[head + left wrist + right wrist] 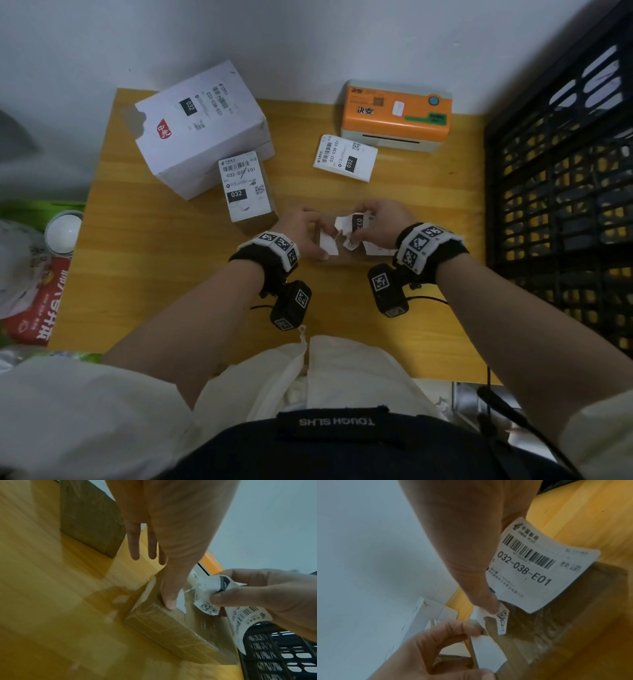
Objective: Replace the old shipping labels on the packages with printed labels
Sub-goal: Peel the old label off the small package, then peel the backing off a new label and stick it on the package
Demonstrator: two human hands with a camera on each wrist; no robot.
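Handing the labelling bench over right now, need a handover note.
Left hand: pinches the small brown box, steadying it on the table.
Right hand: grips the old label, crumpled, torn, mostly peeled; white scrap stuck on top.
Loose printed label lies before the orange printer.
To do: finish peeling, stick that label on. White box and second brown box carry labels; old or new, cannot tell.

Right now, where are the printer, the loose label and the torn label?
printer [376, 120]: head view, orange top.
loose label [344, 158]: head view, its middle.
torn label [527, 568]: right wrist view, printed face.
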